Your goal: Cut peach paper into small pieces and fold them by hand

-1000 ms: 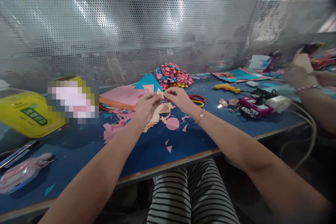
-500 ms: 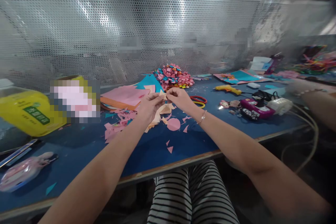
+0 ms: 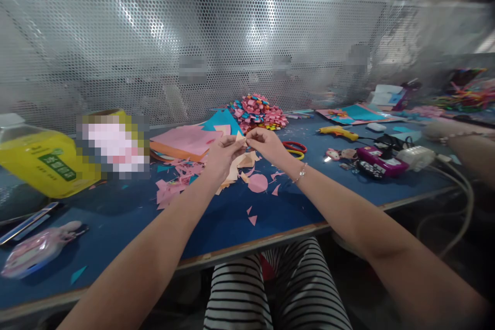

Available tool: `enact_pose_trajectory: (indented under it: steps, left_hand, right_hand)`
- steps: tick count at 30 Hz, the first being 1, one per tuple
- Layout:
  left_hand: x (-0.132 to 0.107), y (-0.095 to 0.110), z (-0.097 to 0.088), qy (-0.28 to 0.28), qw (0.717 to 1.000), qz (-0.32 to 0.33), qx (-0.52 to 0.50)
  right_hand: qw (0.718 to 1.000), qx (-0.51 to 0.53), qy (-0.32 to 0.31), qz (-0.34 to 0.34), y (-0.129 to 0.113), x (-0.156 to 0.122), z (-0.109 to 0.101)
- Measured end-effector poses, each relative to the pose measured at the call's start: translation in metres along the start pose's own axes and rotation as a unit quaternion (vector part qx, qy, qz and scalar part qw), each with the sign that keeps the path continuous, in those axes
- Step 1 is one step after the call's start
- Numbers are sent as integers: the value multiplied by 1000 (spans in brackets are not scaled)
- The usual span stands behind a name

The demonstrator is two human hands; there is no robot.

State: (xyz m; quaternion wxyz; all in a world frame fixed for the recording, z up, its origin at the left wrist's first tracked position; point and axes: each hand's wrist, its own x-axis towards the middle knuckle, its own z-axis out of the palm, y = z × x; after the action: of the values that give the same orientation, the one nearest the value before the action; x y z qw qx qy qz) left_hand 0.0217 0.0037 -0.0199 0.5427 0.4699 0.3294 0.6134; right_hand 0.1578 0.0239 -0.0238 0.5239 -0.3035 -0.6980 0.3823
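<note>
My left hand (image 3: 225, 153) and my right hand (image 3: 265, 144) meet over the middle of the blue table, fingertips pinched together. Between them is a small piece of pale yellow paper (image 3: 240, 137), its lower part covered by the fingers. Pale orange paper pieces (image 3: 233, 171) and a pink paper circle (image 3: 258, 183) lie below the hands. Pink paper scraps (image 3: 170, 191) are heaped to the left. Just behind my right wrist rest scissors with red and yellow handles (image 3: 296, 148), partly hidden by that hand.
Behind stand a mound of folded paper pieces (image 3: 257, 111) and a perforated metal screen (image 3: 232, 36). Pink sheets (image 3: 185, 140) lie left; a yellow glue gun (image 3: 338, 133) and a power strip (image 3: 415, 157) with cables lie right. A yellow-labelled jug (image 3: 46, 160) stands far left. Another person's arm (image 3: 464, 136) reaches in.
The view has shifted slightly. Both hands stay pinched at the same spot, and a bit more of the pale yellow paper shows above the left fingers. My legs have parted somewhat.
</note>
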Motion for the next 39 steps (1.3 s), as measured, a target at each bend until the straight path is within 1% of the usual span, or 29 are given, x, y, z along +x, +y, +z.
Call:
enact_pose_trajectory:
  steps: [3, 6, 13, 21, 27, 33, 39]
  left_hand:
    - [0, 0, 1, 2, 1000, 0, -4]
    - [0, 0, 0, -4, 1000, 3, -5]
    - [-2, 2, 2, -3, 1000, 7, 6]
    - [-1, 2, 2, -19, 1000, 16, 12]
    - [-2, 3, 1, -21, 999, 16, 25]
    - [-2, 3, 2, -19, 1000, 6, 16]
    - [-2, 3, 3, -8, 1000, -16, -23]
  right_hand:
    - [999, -28, 0, -17, 0, 0, -1]
    - [999, -20, -3, -28, -2, -1, -1]
    - [999, 28, -17, -6, -11, -4, 2]
    - [998, 62, -16, 13, -2, -2, 0]
    - [998, 63, -14, 17, -1, -2, 1]
    - [998, 55, -16, 3, -4, -3, 0]
    - [999, 8, -15, -31, -5, -2, 0]
